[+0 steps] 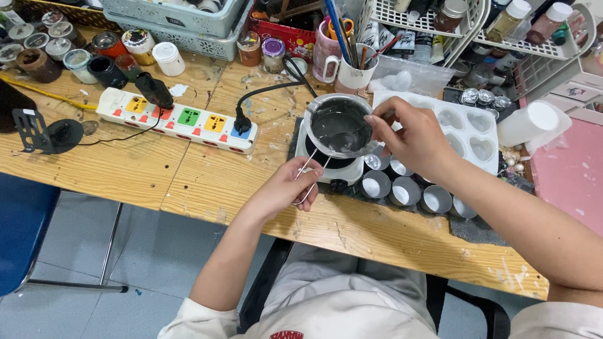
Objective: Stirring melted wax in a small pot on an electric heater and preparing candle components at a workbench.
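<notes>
Scuffed wooden workbench (113,169) w/ grey tile floor under it, blue chair off to the left. Back edge is crammed w/ plastic baskets, paint jars and a mug of brushes (349,63). White power strip (179,119) w/ coloured sockets lies left of centre, black plug in it. White heart-shaped mould tray (468,125) sits right of the small hot plate (333,164), row of little metal cups (405,190) just in front of the tray. On the hot plate: metal melting pot (339,124), greyish liquid inside. Left hand (290,188) is clenched round the pot's wire handle (308,172). Right hand (418,139) pinches a thin stir stick (375,122) over the pot rim, tip in the liquid afaict.
</notes>
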